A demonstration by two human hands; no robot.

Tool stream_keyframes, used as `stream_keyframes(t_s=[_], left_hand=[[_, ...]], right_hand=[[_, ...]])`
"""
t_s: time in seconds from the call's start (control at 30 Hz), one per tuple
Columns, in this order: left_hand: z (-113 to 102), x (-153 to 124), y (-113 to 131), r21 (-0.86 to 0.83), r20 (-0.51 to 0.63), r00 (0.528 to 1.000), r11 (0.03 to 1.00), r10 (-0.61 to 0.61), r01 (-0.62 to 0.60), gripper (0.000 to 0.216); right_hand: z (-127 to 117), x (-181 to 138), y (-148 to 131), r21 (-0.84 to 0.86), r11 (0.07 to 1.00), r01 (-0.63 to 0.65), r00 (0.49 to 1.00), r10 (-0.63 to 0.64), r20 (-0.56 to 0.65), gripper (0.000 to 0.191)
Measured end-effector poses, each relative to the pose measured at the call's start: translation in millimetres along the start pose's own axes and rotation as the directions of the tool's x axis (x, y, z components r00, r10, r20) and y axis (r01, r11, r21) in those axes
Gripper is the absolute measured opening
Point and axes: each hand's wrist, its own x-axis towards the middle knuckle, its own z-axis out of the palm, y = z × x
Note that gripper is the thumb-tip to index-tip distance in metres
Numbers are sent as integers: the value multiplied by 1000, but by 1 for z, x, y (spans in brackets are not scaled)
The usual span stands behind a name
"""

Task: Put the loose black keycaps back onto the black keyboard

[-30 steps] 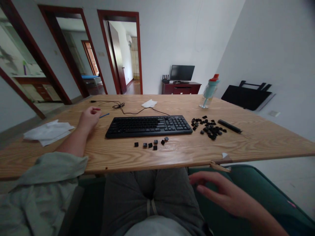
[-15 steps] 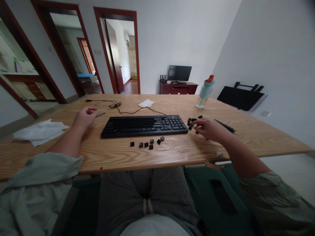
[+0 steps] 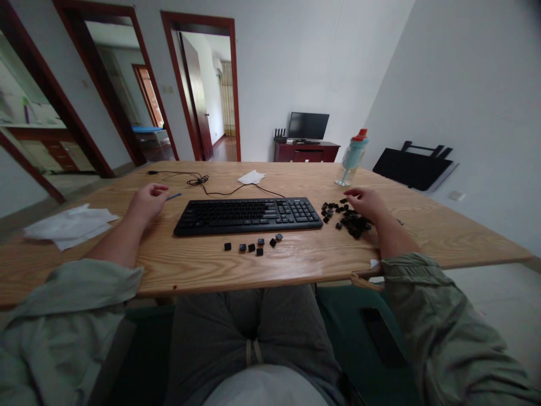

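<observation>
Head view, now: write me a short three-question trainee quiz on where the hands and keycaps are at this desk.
1. True or false: the right hand is at the pile of loose keycaps, to the right of the keyboard.
2. Which thing lies nearest the left hand? A) a thin blue stick B) a bottle C) a monitor
3. Fill in: the short row of keycaps lies between the keyboard and the table's ____ edge.
Key: 1 true; 2 A; 3 near.
</observation>
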Motion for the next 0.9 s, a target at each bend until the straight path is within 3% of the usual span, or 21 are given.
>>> stream_keyframes(t_s=[0.17,0.27,0.37,0.47,0.53,0.6,0.67,0.73,0.8,0.9], left_hand=[[-1,-2,2,5,0,1000,1000,5,-5,28],[-1,-1,1,3,-2,1000,1000,9,-9,28],[0,2,-3,1,3,1000,1000,17,-17,28],[1,4,-6,3,5,1000,1000,31,-31,29],[1,4,-6,2,7,999,999,38,-38,29],[1,3,-5,-1,12,999,999,44,-44,29],[1,1,-3,-5,17,999,999,49,-49,30],[0,-1,-2,-7,23,998,999,50,-50,31],[0,-2,1,-7,25,999,999,47,-47,31],[-1,-5,5,-6,28,999,999,42,-42,29]], right_hand=[[6,-5,10,1,1000,12,969,-12,247,34],[7,-4,7,-70,996,53,952,-29,304,33],[5,-3,3,-114,986,121,955,-85,284,26],[-1,-11,-13,-74,988,137,979,-124,159,25],[-6,-23,-37,93,988,123,987,-132,87,30],[-9,-42,-70,334,934,128,976,-178,122,35],[-8,-64,-105,490,866,101,920,-268,285,41],[-2,-84,-135,523,846,105,823,-369,432,40],[5,-96,-155,539,829,148,755,-447,480,41],[14,-100,-167,553,813,183,742,-483,464,42]])
